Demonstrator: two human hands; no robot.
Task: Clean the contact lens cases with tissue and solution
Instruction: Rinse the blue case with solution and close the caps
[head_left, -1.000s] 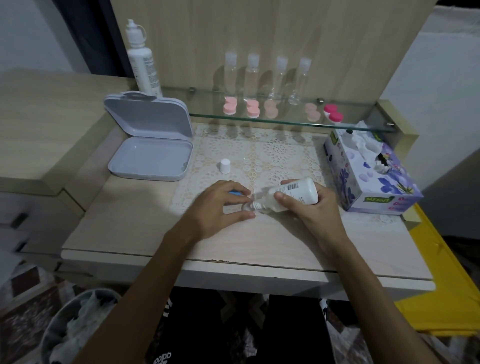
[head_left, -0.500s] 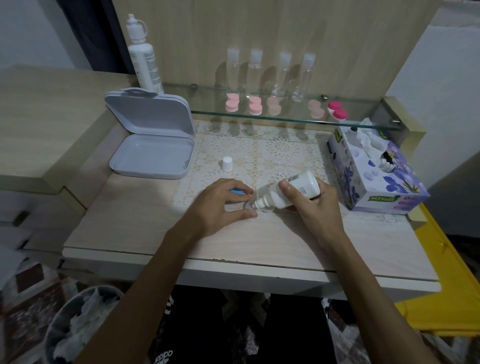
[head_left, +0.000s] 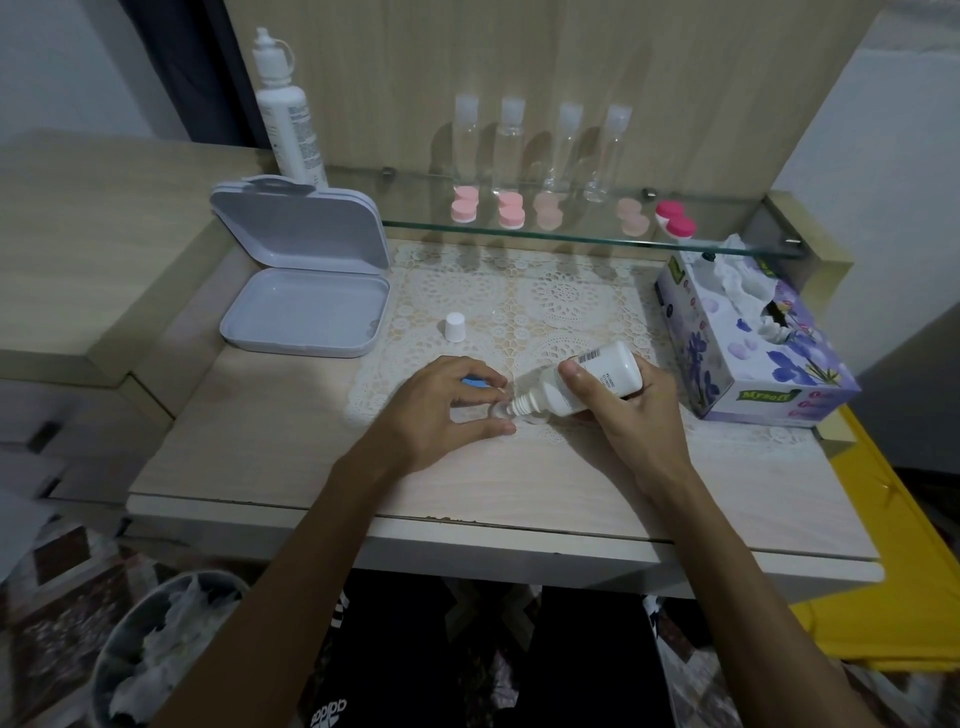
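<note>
Non-task items on and around the desk (head_left: 291, 467)

An open grey case (head_left: 306, 306) lies rear-left; four clear bottles (head_left: 540, 148) stand on the glass shelf (head_left: 582, 236); a waste bin (head_left: 156, 649) sits on the floor.

Both hands work at mid-table; bare wood lies open toward the front edge of the table (head_left: 249, 467). Behind them stands a cap (head_left: 455, 327), with the open grey box (head_left: 306, 306) at back left, the tissue box (head_left: 748, 343) close by on the right, and the glass shelf (head_left: 571, 240) overhanging the rear
</note>
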